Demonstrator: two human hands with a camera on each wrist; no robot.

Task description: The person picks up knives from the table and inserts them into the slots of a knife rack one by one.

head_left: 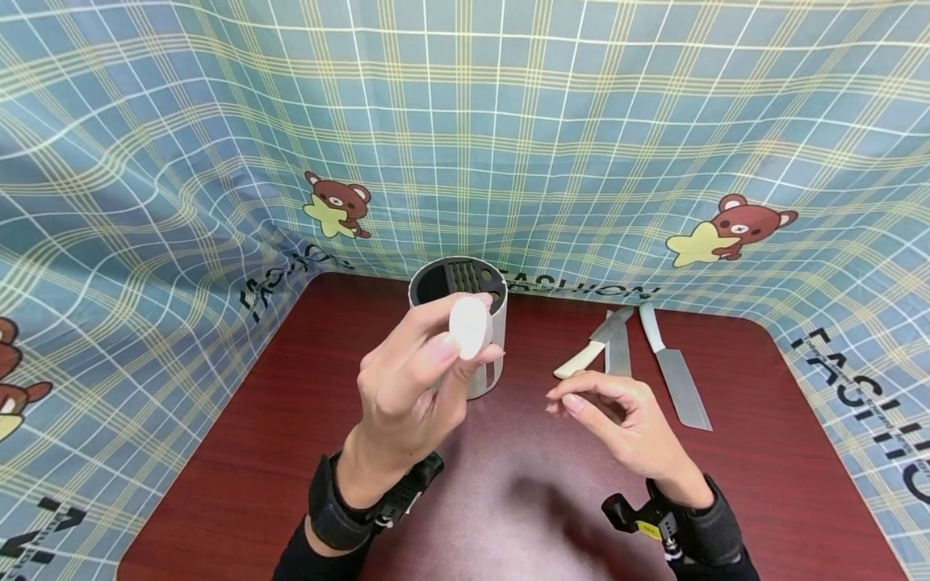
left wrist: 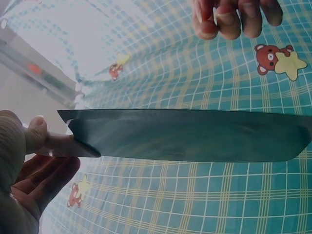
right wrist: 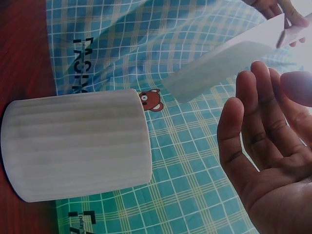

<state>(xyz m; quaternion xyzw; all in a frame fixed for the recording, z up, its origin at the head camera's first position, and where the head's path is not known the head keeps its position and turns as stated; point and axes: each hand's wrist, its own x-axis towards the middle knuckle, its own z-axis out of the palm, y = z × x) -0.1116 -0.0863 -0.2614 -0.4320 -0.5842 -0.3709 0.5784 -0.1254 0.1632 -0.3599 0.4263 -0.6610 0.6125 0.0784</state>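
My left hand [head_left: 410, 375] grips a kitchen knife [left wrist: 190, 136] by its pale handle [head_left: 468, 327], fingers and thumb pinched round it. The handle's round end faces me in the head view. In the left wrist view the long, broad blade reaches out across the picture. Behind that hand stands a white ribbed knife block [right wrist: 78, 146] with a black slotted top [head_left: 465, 274], partly covered by the hand. In the right wrist view, the blade is up beyond the block's top end. My right hand [head_left: 625, 415] hovers over the table, its fingers loosely bent and holding nothing.
At the right of the dark red table [head_left: 291, 452] lie a cream-handled knife [head_left: 581, 359], another blade [head_left: 619, 347] crossing it, and a white-handled cleaver [head_left: 683, 387]. A checked cloth [head_left: 465, 161] with bear prints walls the back and both sides.
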